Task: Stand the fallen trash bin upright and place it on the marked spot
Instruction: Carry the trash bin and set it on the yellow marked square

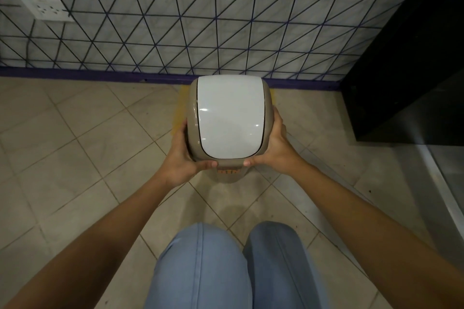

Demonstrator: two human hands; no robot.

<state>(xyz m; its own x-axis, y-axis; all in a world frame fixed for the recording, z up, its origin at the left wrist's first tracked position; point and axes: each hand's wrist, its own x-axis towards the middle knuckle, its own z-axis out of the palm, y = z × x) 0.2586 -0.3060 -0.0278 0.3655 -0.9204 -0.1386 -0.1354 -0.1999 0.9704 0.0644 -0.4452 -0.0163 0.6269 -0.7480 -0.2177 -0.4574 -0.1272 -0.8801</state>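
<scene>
The trash bin (229,118) is beige with a glossy white swing lid and stands upright, seen from above, close to the wall. My left hand (184,158) grips its left side and my right hand (272,149) grips its right side, thumbs on the front rim. Yellow floor marking (178,108) shows at the bin's left and a sliver (274,94) at its right; the bin hides the rest. Whether the bin's base touches the floor is hidden.
A tiled wall (200,20) with a purple skirting stands just behind the bin. A black cabinet (411,63) fills the right side. A wall socket (46,9) is at upper left. My knees in jeans (226,271) are below. Beige floor tiles spread to the left.
</scene>
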